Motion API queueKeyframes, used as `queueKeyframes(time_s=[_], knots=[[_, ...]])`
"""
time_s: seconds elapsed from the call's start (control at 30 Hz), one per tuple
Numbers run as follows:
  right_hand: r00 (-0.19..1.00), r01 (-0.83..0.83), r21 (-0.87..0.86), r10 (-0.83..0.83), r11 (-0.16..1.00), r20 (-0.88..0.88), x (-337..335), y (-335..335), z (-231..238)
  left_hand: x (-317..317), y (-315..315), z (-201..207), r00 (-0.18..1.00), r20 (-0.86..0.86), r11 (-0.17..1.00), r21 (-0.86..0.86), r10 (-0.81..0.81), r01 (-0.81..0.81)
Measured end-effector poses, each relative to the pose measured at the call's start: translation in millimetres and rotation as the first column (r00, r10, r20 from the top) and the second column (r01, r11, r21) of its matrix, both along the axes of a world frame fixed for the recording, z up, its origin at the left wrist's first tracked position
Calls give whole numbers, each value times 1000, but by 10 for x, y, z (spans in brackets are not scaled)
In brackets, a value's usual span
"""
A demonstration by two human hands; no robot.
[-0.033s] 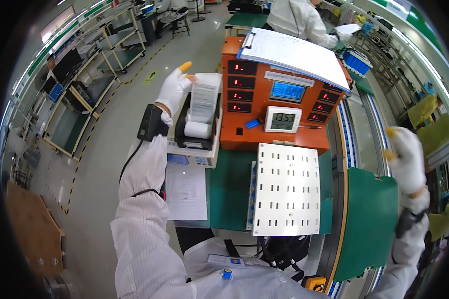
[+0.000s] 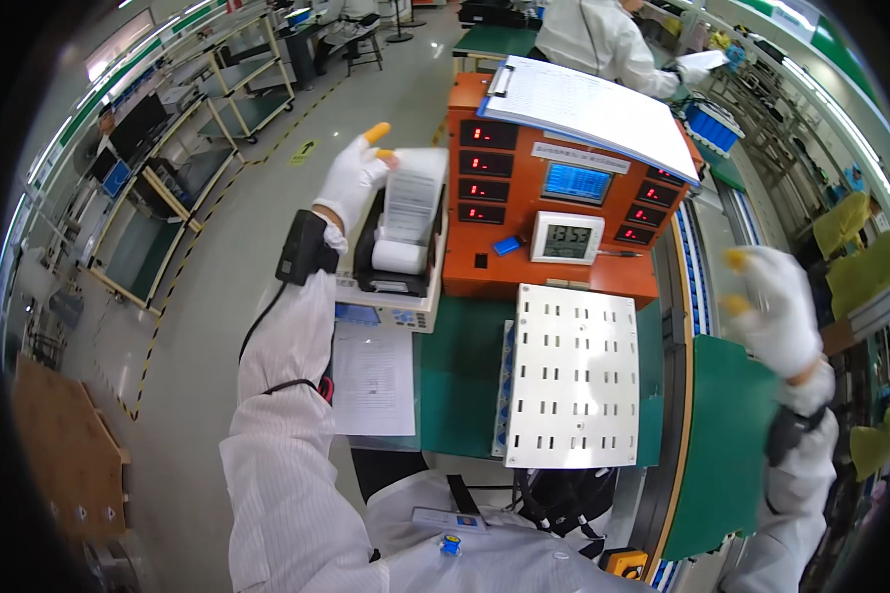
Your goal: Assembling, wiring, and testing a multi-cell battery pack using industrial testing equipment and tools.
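My left hand (image 2: 354,180), in a white glove with yellow fingertips, is at the upper left corner of a printed paper strip (image 2: 414,203). One bare fingertip meets the strip's edge; the index finger points away, apart from it. The strip rises from a black printer (image 2: 399,281) set on a white instrument with a small screen (image 2: 358,313). On the right, my right hand (image 2: 779,311) hangs in the air over the green board (image 2: 727,435), slightly blurred, thumb and index finger apart, holding nothing. A white slotted metal box (image 2: 576,381) lies between my arms.
An orange test cabinet (image 2: 475,252) with red readouts stands ahead, bearing a clipboard (image 2: 593,114) and a white digital clock (image 2: 566,238). A printed sheet (image 2: 376,385) lies left of the slotted box. A roller conveyor (image 2: 695,272) runs along the right. Another person (image 2: 603,44) works beyond the cabinet.
My right hand has moved left and slightly up, toward the conveyor. My left hand stays by the paper strip. The whole view has shifted a little.
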State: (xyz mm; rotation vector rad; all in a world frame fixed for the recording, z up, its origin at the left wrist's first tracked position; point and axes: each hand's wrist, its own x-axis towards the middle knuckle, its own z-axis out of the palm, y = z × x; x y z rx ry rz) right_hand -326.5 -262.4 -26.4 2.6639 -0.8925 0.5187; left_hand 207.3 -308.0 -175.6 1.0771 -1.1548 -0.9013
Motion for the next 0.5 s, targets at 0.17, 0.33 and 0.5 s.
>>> queueKeyframes(time_s=[0.17,0.33,0.5], knots=[[944,-287,187,244,939,223,1702,-217,-769,-501,242,193,991,121,996,68,54,-62],[828,-264,213,108,941,550,2677,-407,-1125,-705,510,504,991,26,991,31,130,-131],[614,-448,377,-28,810,789,2772,-357,-1099,-790,676,641,996,-73,997,-38,57,-59]])
